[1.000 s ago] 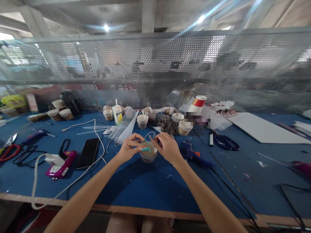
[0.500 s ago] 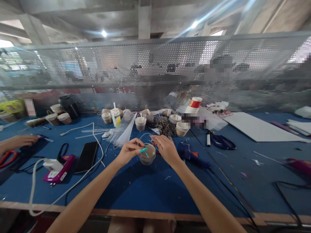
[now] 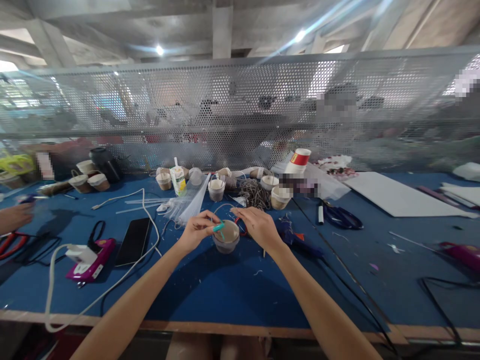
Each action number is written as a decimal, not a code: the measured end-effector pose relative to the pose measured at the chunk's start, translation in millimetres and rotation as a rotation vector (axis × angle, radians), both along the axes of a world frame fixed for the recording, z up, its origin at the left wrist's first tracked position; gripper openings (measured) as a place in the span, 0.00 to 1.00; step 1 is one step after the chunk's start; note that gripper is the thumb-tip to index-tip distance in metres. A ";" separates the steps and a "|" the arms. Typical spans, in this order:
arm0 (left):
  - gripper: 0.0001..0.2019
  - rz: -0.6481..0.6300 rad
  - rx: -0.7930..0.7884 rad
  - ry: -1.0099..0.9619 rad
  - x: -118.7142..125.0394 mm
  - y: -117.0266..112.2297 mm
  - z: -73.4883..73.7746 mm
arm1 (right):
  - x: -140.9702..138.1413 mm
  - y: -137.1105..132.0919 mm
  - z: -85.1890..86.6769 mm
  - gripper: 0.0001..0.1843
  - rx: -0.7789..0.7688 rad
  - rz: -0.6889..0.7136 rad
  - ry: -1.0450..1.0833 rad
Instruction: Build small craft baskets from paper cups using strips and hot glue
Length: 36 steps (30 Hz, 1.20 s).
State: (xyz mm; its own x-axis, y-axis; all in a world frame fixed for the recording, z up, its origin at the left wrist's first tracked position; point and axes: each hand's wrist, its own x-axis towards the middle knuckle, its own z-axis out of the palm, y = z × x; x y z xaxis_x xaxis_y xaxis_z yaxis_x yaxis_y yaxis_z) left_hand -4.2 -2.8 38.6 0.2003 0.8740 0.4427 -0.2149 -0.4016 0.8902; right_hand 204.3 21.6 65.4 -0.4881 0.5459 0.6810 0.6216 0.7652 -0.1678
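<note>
A small whitish bucket (image 3: 226, 245) with a thin looped handle stands upright on the blue table between my hands. At its left rim, my left hand (image 3: 198, 231) is closed, thumb and forefinger pinched by the handle's left side. A teal piece (image 3: 218, 227) shows at that thumb tip, with a thin teal strip hanging below it into the bucket. My right hand (image 3: 258, 227) is over the right side, its fingers together and bent near the handle's other end. What its fingertips hold is hidden. Red-handled scissors (image 3: 242, 227) lie partly behind this hand.
A blue glue gun (image 3: 296, 240) lies right of my right hand, and dark scissors (image 3: 343, 217) farther right. Twine (image 3: 255, 194) and several small buckets stand behind. To the left are a phone (image 3: 133, 242), a purple power strip (image 3: 92, 262) with a white cable, and another person's hand (image 3: 15, 218).
My right hand has shifted slightly, and a small stick end now shows beneath it. My left hand stays at the rim. The other person's hand has moved left.
</note>
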 end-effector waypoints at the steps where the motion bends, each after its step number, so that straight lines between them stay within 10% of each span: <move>1: 0.07 0.022 0.017 0.022 -0.7 0.9 0.0 | -1.4 -0.9 1.3 0.15 -0.050 0.025 0.022; 17: 0.08 0.119 0.053 0.029 -2.6 3.4 0.8 | -19.0 -12.0 8.0 0.14 -0.588 0.210 0.552; 26: 0.07 0.128 0.067 0.057 -1.7 4.7 -2.8 | -31.9 -11.8 -10.2 0.14 -0.618 0.241 0.656; 36: 0.11 0.161 0.136 0.504 -7.0 1.8 4.4 | -9.9 -6.2 -15.3 0.14 -0.368 0.026 0.293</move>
State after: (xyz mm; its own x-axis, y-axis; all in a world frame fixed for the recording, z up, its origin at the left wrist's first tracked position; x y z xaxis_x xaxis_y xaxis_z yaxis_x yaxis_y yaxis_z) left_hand -11.3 -1.0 43.0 0.2854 0.8527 0.4375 0.2991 -0.5129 0.8046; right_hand 194.4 15.4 50.1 -0.3211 0.7667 0.5559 0.4887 0.6369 -0.5962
